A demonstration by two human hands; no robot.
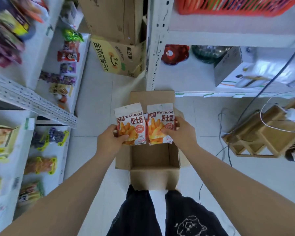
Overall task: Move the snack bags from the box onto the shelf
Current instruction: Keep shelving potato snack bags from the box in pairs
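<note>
Pinching one bag (pixel 130 124) in our left hand (pixel 109 139) and another bag (pixel 160 127) in our right hand (pixel 181 132) above the box (pixel 153 157), we are risking slick packs slipping free.

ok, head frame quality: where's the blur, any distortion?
Head view: left snack bag and right snack bag, gripped by the left hand and right hand, are sharp at centre; packets at upper left smear with blur; the white shelf post leans from wide-angle distortion; light even.

White tile floor (pixel 95 103), stacked cartons (pixel 114 19), wooden stand (pixel 262 133).
</note>
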